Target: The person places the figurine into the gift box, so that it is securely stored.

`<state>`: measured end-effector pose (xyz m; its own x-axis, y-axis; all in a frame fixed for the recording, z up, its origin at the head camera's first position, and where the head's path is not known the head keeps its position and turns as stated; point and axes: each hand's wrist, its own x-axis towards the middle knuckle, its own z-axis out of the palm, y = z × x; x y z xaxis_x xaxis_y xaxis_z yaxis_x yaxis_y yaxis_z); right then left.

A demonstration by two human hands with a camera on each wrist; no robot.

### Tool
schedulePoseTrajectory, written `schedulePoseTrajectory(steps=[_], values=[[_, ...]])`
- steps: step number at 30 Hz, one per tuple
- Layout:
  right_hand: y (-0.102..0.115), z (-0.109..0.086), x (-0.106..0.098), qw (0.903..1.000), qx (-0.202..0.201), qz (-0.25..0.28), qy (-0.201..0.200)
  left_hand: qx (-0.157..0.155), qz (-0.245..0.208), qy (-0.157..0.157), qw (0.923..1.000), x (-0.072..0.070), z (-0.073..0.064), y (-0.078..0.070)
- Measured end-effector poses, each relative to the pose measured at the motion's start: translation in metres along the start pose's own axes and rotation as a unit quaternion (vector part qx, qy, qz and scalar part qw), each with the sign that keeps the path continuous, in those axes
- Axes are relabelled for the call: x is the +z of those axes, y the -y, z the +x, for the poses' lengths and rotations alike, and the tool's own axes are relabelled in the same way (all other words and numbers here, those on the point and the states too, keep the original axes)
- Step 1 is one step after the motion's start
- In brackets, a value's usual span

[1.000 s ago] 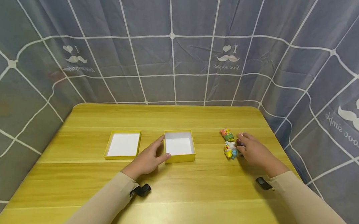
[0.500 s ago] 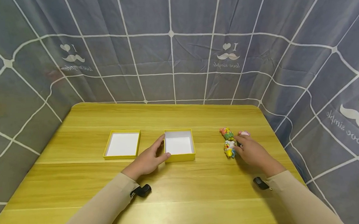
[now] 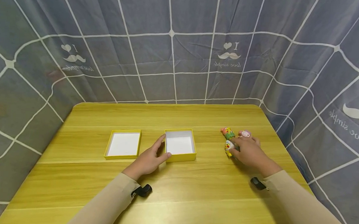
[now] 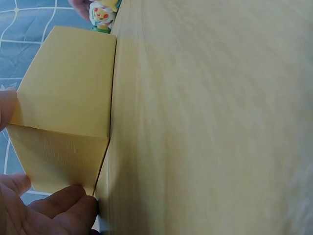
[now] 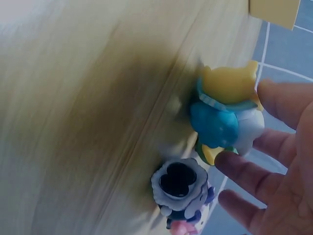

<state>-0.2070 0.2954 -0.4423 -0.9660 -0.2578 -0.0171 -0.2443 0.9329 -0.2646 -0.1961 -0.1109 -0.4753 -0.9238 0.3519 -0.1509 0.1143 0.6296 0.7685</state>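
My left hand (image 3: 149, 157) rests against the left side and front corner of an open yellow box (image 3: 180, 157) with a white inside. In the left wrist view its thumb and fingertips touch the box's outer walls. On the right, my right hand (image 3: 250, 153) holds a small yellow, white and blue toy figurine (image 5: 217, 120), thumb at its yellow end and fingertips on the other side. Beyond the hand lie a pink-and-green figurine (image 3: 227, 132) and a pink-and-white one (image 3: 244, 133). In the right wrist view a figurine with a white frill and black patch (image 5: 178, 180) sits below the fingers.
A shallow yellow box lid (image 3: 124, 144), white inside, lies left of the box. Everything stands on a wooden table (image 3: 169, 198). A grey curtain with white lines (image 3: 188, 55) hangs behind the table and along both sides.
My right hand has shifted left and nearer, from the pink-and-white figurine, now uncovered, to the yellow, white and blue one. The left hand and box have stayed put.
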Motion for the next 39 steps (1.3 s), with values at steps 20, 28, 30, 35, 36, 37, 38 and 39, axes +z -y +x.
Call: schedulePoseTrajectory(steps=[20, 28, 30, 35, 36, 37, 38, 39], values=[[0.007, 0.014, 0.009, 0.9988, 0.025, 0.042, 0.004, 0.004, -0.005, -0.009, 0.9999, 0.002, 0.001, 0.001], [0.011, 0.017, 0.012, 0.9962, 0.048, 0.073, 0.0, 0.004, -0.007, -0.007, 0.9999, 0.003, 0.001, 0.002], [0.011, 0.018, 0.013, 0.9951, 0.054, 0.083, 0.001, 0.002, -0.009, -0.006, 0.9999, 0.002, 0.001, 0.003], [0.013, 0.019, 0.014, 0.9914, 0.067, 0.111, -0.01, 0.001, -0.011, -0.005, 0.9999, 0.001, 0.001, 0.003], [0.014, 0.019, 0.015, 0.9903, 0.071, 0.119, -0.014, 0.003, -0.012, -0.004, 0.9999, 0.001, 0.001, 0.003], [0.014, 0.019, 0.015, 0.9888, 0.077, 0.127, -0.018, 0.003, -0.012, -0.003, 0.9999, 0.001, 0.001, 0.003], [0.015, 0.019, 0.016, 0.9869, 0.082, 0.137, -0.021, 0.004, -0.012, -0.002, 0.9999, 0.001, 0.002, 0.003], [0.016, 0.02, 0.016, 0.9848, 0.087, 0.148, -0.025, 0.005, -0.014, -0.002, 0.9999, 0.001, 0.002, 0.003]])
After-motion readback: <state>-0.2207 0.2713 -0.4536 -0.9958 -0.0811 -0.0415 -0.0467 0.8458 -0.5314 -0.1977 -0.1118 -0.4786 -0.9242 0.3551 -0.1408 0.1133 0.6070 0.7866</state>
